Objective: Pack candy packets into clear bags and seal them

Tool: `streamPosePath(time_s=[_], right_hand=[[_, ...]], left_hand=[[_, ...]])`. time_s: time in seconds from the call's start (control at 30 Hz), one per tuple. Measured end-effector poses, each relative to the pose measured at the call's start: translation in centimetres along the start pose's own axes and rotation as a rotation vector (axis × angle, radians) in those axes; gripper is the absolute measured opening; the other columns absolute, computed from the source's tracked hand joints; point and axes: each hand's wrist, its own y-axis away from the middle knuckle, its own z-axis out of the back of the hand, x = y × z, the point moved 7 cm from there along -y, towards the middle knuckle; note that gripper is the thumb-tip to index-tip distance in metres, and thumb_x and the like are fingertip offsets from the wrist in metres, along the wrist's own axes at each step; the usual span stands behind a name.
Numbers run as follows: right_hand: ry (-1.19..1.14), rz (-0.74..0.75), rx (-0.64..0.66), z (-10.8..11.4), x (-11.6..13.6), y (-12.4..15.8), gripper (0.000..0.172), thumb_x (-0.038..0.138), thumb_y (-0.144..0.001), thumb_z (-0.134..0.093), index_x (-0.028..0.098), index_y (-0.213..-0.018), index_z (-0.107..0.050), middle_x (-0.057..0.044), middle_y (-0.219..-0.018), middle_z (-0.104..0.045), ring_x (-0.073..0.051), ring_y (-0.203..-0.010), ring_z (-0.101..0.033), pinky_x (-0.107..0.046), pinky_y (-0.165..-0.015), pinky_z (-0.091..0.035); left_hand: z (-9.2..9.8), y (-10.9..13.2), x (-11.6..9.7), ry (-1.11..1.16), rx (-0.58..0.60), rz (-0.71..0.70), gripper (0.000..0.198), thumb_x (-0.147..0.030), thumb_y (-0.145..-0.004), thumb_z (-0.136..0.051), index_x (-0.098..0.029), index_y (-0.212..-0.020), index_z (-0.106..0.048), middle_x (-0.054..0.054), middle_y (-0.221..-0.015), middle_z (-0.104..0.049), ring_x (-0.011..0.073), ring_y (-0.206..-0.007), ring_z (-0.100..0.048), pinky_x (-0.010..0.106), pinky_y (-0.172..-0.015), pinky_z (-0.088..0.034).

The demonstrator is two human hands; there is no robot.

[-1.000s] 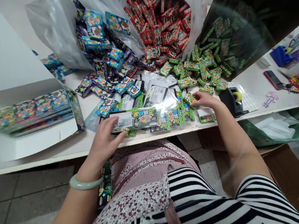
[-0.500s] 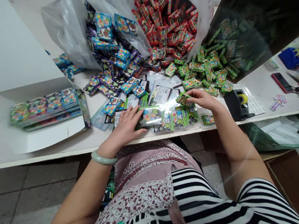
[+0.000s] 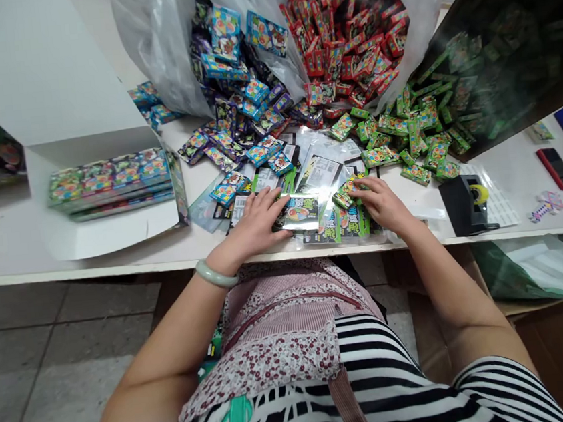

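My left hand lies with its fingers spread on a clear pouch with a black printed card, near the table's front edge. Just right of that pouch, my right hand pinches a small green candy packet between thumb and fingers. Beneath and around both hands lie overlapping clear pouches with black and green cards. Blue packets rest beyond my left hand, and loose green packets lie beyond my right hand.
Plastic bags hold blue and purple packets and red packets. An open white box with stacked packets stands left. Rightward are a dark container spilling green packets, a tape dispenser and a red phone.
The view has shifted, so the table's contents appear farther right. My right hand still holds the green packet, now nearer the pouch under my left hand. My left hand stays on that pouch.
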Motion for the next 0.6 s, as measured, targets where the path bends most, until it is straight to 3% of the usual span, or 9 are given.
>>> streamPosePath(time_s=[0.13, 0.23, 0.3, 0.4, 0.47, 0.6], right_hand=[[0.048, -0.197, -0.119, 0.5, 0.3, -0.3, 0.042, 0.038, -0.096, -0.049, 0.018, -0.131, -0.063, -0.019, -0.147, -0.052, -0.034, -0.140, -0.043, -0.058, -0.116, -0.034], [0.111, -0.343, -0.015, -1.3, 0.9, -0.8, 0.075, 0.053, -0.082, -0.071, 0.014, -0.143, -0.053, -0.024, -0.155, -0.042, -0.044, -0.144, -0.036, -0.065, -0.114, -0.031], [0.120, -0.351, 0.014, -2.2, 1.5, -1.0, 0.076, 0.050, -0.080, -0.073, 0.015, -0.143, -0.053, -0.025, -0.154, -0.043, -0.045, -0.142, -0.038, -0.064, -0.113, -0.033], [0.012, -0.235, -0.089, -1.6, 2.7, -0.9, 0.065, 0.047, -0.083, -0.070, 0.019, -0.141, -0.056, -0.020, -0.149, -0.050, -0.039, -0.139, -0.043, -0.059, -0.114, -0.035], [-0.118, -0.083, -0.141, -0.4, 4.0, -0.6, 0.066, 0.052, -0.083, -0.070, 0.025, -0.142, -0.054, -0.015, -0.149, -0.051, -0.036, -0.140, -0.044, -0.057, -0.115, -0.035], [-0.241, 0.218, -0.024, 1.7, 7.6, -0.4, 0.068, 0.055, -0.082, -0.072, 0.032, -0.143, -0.052, -0.011, -0.152, -0.048, -0.034, -0.139, -0.046, -0.057, -0.114, -0.037]], left_hand=[[0.8, 0.1, -0.2, 0.018, -0.125, -0.041, 0.081, -0.037, -0.076, -0.078, -0.025, -0.147, -0.043, 0.016, -0.147, -0.045, 0.0381, -0.140, -0.039, 0.060, -0.121, -0.025], [1.6, 0.4, -0.1, 0.047, -0.204, -0.028, 0.090, -0.040, -0.072, -0.081, -0.024, -0.150, -0.038, 0.016, -0.142, -0.045, 0.0374, -0.134, -0.043, 0.056, -0.118, -0.033], [2.0, 0.8, 0.1, 0.060, -0.233, -0.003, 0.096, -0.043, -0.070, -0.082, -0.022, -0.152, -0.035, 0.016, -0.141, -0.044, 0.0380, -0.134, -0.042, 0.054, -0.116, -0.036], [2.5, 1.4, 0.4, 0.051, -0.251, 0.013, 0.101, -0.049, -0.069, -0.082, -0.021, -0.152, -0.033, 0.017, -0.141, -0.043, 0.0388, -0.134, -0.042, 0.054, -0.116, -0.036], [2.4, 1.6, 0.4, 0.042, -0.249, -0.006, 0.102, -0.052, -0.069, -0.081, -0.020, -0.152, -0.033, 0.018, -0.140, -0.045, 0.0390, -0.132, -0.043, 0.055, -0.114, -0.037], [2.0, 1.8, -0.2, 0.039, -0.240, -0.096, 0.103, -0.055, -0.070, -0.080, -0.017, -0.152, -0.032, 0.019, -0.136, -0.049, 0.0388, -0.128, -0.047, 0.057, -0.112, -0.038]])
